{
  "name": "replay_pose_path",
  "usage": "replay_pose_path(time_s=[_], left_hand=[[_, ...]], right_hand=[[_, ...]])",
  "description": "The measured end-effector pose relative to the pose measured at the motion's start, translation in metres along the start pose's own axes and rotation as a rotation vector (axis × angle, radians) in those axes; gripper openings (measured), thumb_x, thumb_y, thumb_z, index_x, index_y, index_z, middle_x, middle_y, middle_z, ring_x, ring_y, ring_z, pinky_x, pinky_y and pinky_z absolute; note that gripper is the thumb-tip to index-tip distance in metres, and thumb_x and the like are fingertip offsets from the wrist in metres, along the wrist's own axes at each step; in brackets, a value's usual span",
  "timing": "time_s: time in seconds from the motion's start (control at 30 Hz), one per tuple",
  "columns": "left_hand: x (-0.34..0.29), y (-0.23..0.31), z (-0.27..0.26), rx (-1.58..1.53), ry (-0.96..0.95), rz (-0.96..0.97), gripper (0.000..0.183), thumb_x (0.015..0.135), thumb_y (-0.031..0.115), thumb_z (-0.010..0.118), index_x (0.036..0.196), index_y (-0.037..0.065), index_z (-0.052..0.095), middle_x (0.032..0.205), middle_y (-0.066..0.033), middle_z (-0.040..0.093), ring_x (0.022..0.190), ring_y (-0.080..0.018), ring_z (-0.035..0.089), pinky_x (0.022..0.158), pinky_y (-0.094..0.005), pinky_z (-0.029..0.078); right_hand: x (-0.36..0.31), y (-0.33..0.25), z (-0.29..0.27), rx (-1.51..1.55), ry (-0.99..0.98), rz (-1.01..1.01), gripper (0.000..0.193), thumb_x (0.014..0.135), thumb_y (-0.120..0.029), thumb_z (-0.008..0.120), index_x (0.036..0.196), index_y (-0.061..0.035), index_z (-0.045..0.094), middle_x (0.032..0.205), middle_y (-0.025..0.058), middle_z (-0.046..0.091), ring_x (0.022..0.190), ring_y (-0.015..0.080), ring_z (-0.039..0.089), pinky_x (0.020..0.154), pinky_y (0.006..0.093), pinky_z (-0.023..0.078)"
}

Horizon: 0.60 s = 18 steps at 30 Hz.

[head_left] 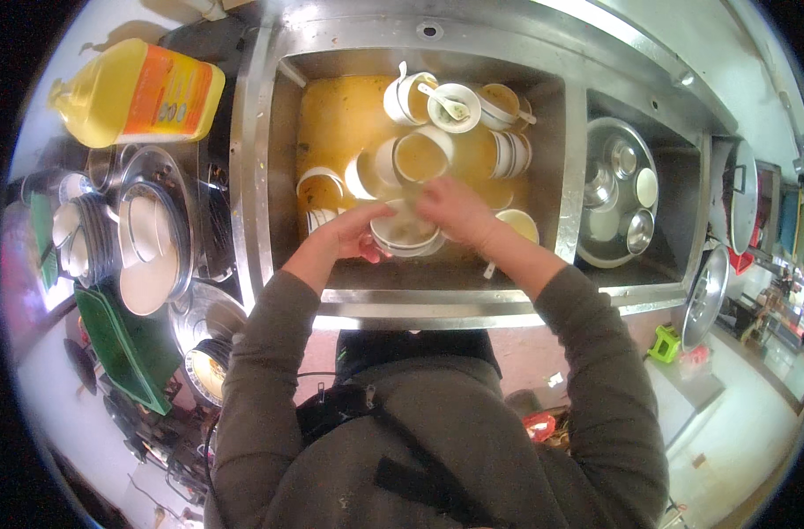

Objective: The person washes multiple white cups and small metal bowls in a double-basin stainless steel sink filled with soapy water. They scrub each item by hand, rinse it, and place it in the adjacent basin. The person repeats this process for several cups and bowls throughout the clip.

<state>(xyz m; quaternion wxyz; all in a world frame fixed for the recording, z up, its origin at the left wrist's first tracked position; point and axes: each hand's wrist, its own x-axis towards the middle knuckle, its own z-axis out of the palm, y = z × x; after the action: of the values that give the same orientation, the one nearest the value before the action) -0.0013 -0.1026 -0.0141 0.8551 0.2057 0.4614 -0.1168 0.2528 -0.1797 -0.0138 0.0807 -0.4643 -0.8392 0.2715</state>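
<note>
A white bowl is held low over the front of the sink, its rim gripped at the left by my left hand. Other white rims show just beneath it; whether they are held too I cannot tell. Curled over the bowl's right side is my right hand, slightly blurred, its fingers closed. What they hold, if anything, is hidden. Directly behind stands a tilted bowl. Farther back, a small bowl carries a white spoon. More bowls lie stacked on their side at the right.
Cloudy yellowish water fills the steel sink. In the right basin sits a round metal pan with small bowls. A yellow jug lies at the far left, near stacked plates and a green tray.
</note>
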Motion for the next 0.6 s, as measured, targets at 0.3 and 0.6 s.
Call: replay_pose_path(time_s=[0.3,0.6], left_hand=[[0.02,-0.029,0.078,-0.137,0.556,0.539,0.043,0.1,0.033,0.057,0.135,0.009,0.054,0.107,-0.0094,0.069,0.082,-0.0185,0.07,0.046,-0.0271,0.052],[0.01,-0.033,0.046,-0.247,0.563,0.38,0.039,0.101,0.034,0.059,0.13,0.008,0.055,0.105,-0.0064,0.067,0.077,-0.0171,0.067,0.05,-0.0282,0.05]], right_hand=[[-0.006,-0.019,-0.008,1.461,0.26,0.773,0.092,0.081,-0.01,0.072,0.158,0.0014,0.023,0.145,0.0213,0.051,0.125,0.0283,0.055,0.106,0.0357,0.043],[0.022,-0.073,0.012,1.947,0.482,0.958,0.076,0.083,-0.026,0.073,0.144,0.0046,0.039,0.125,0.0213,0.059,0.108,0.0332,0.063,0.086,0.0378,0.053]])
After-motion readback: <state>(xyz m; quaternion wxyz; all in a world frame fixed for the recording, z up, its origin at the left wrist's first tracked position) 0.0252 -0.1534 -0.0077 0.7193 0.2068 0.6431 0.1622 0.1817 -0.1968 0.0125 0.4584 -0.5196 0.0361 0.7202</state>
